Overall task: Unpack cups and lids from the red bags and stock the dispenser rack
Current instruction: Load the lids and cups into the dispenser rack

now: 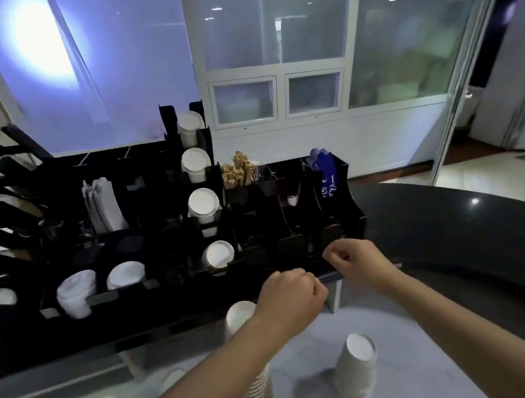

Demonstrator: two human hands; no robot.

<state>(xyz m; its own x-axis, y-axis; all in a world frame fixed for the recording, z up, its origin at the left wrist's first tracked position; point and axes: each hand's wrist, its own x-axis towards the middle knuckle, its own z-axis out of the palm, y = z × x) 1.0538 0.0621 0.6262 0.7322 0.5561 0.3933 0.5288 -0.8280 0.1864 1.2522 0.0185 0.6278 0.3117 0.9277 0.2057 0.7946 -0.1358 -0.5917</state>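
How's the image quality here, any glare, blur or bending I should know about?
Head view: strong glare blooms on the window at upper left; the black rack is underexposed, its compartments hard to read; wide-angle bending curves the counter edge and door frames; the left hand, right hand and the near cup stack look soft, slightly smeared.

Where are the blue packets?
In the head view, the blue packets stand in the rightmost back slot of the black rack, right of the brown sticks and above the right hand.
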